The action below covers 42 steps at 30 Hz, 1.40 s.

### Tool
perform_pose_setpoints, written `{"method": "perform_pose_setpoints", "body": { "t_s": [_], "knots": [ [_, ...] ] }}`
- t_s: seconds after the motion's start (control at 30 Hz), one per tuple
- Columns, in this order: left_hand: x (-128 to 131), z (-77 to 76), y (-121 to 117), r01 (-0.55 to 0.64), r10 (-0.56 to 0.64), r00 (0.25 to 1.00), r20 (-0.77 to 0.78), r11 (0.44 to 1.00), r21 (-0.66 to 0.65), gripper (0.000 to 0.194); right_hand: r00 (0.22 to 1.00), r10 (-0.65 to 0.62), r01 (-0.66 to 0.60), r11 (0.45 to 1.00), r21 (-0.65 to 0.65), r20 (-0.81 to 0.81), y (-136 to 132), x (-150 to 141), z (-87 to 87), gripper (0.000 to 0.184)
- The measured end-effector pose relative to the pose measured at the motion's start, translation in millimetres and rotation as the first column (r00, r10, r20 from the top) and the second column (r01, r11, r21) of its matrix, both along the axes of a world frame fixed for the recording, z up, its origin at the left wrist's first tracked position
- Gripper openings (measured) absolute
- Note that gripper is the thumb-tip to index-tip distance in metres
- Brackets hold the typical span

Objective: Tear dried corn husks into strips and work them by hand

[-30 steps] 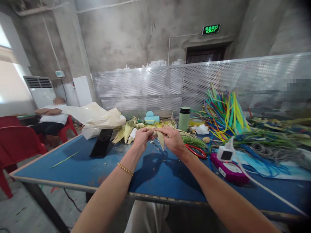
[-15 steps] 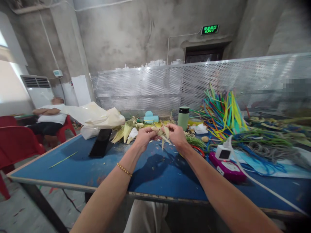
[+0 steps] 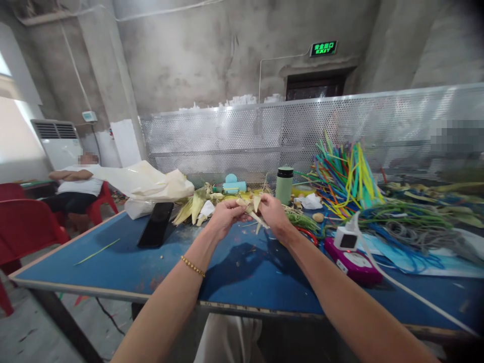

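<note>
Pale dried husk (image 3: 258,218) is held above the blue table (image 3: 166,275).
The left hand (image 3: 226,217) has its fingers closed on one end; the right hand (image 3: 275,215) pinches the other, near a green tumbler (image 3: 284,187).

Hands (image 3: 226,215) partly hide the pale strip (image 3: 257,218)

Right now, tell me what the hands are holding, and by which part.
A pale husk-like piece: the left hand pinches it near its left end; the right hand seems to grip it beside a raised flap, exact contact unclear.
</note>
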<state>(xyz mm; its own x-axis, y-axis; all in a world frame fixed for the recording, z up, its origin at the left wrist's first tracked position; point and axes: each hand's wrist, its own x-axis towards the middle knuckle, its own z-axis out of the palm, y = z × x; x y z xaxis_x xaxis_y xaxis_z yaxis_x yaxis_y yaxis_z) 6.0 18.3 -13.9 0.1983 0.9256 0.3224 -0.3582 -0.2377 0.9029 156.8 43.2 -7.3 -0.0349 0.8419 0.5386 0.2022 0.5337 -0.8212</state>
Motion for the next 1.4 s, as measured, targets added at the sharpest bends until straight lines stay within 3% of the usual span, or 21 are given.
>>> {"method": "perform_pose_setpoints", "body": {
  "t_s": [0.5, 0.73, 0.93, 1.17, 1.4],
  "knots": [
    [1.3, 2.7, -2.1, 0.006, -0.005, 1.0, 0.011, 0.998, -0.059, 0.023, 0.986, -0.127, 0.111, 0.985, 0.135, 0.111, 7.6, 0.8, -6.8, 0.011],
    [1.8, -0.1, -0.3, 0.016, -0.016, 1.0, -0.017, 1.0, -0.024, 0.026, 0.977, -0.166, 0.144, 0.976, 0.161, 0.134, 8.7, 0.5, -7.7, 0.008],
    [3.9, -1.0, 0.5, -0.045, 0.044, 0.999, -0.026, 0.999, -0.021, 0.025, 0.982, -0.145, 0.133, 0.986, 0.101, 0.118, 5.7, -2.0, -5.0, 0.009],
    [1.8, -2.7, 3.1, -0.085, 0.084, 0.996, -0.019, 0.996, -0.033, 0.018, 0.997, -0.003, 0.0, 0.999, -0.045, -0.072, -7.5, -3.4, 0.5, 0.018],
    [-0.1, -0.3, 3.4, -0.175, 0.172, 0.983, -0.07, 0.984, -0.038, 0.007, 0.983, 0.092, -0.118, 0.978, -0.171, -0.157, -11.7, -4.6, 0.6, 0.02]
  ]
}}
